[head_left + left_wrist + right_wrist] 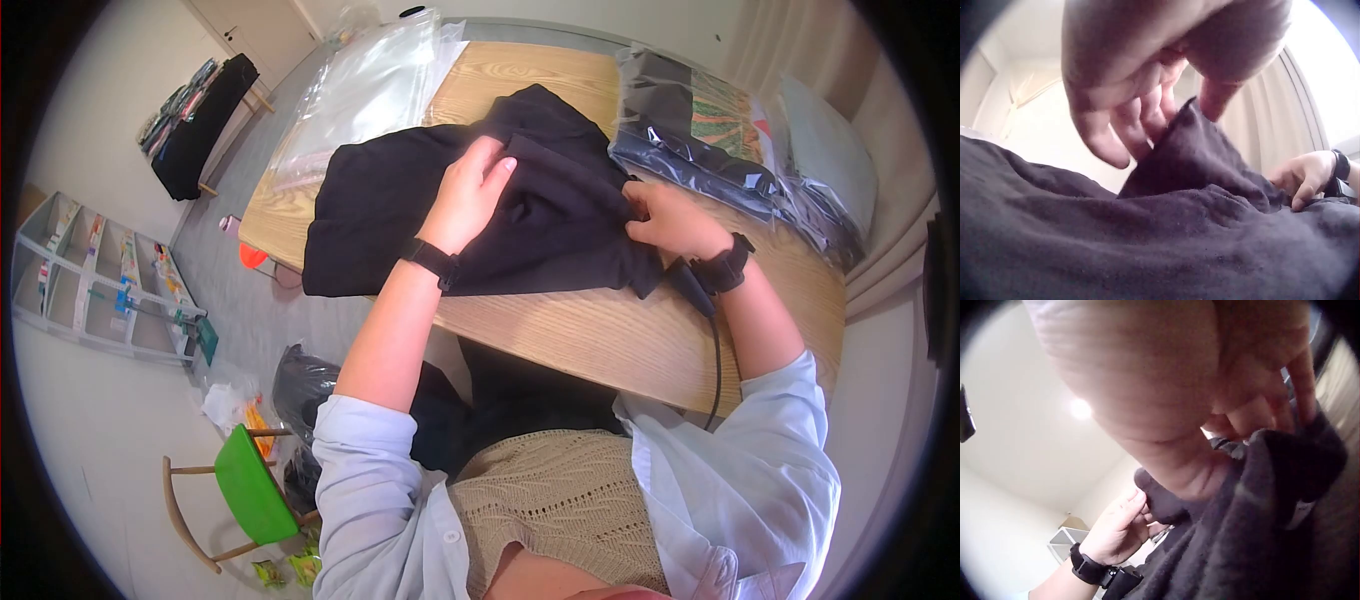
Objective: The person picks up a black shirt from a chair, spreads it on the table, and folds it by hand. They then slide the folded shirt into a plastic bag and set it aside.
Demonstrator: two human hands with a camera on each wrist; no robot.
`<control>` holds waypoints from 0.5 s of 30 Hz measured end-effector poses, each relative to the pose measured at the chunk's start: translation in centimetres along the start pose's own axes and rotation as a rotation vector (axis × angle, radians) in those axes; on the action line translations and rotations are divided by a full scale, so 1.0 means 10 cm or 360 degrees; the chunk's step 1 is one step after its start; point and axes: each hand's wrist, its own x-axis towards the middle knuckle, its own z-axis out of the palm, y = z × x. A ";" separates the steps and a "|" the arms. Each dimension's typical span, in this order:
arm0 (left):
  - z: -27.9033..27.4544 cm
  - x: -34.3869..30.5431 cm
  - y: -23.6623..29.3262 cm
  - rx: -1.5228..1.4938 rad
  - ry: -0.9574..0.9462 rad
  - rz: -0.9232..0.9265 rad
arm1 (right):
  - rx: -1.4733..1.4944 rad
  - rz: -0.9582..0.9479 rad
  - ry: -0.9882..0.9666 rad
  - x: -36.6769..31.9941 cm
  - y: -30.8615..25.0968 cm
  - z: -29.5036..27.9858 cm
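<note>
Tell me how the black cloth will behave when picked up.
The cloth will likely flop, since it bunches into loose folds. It probably won't slip easily: its surface looks matte, without a plastic-like shine. It seems unlikely to roll or tip, as it lies low and spread over the table.

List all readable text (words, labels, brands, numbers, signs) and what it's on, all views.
None legible in any view.
Black garment: pale patch, possibly a label, in the right wrist view; too blurred to read.
Bagged item with colourful print: no letters can be made out.
Small items on the white rack: too small to read.
Green packets on the floor: too small to read.
</note>
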 end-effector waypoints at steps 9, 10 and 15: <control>0.06 0.14 -0.31 0.0360 -0.0448 -0.0240 | 0.0030 -0.0032 0.0005 0.01 0.10 0.07; 0.09 0.19 -0.32 0.0280 -0.0435 -0.0346 | 0.0055 -0.0054 0.0050 0.01 0.11 0.08; 0.18 0.26 -0.31 0.0567 -0.0398 -0.0264 | 0.0095 0.0145 0.0059 0.07 0.06 0.14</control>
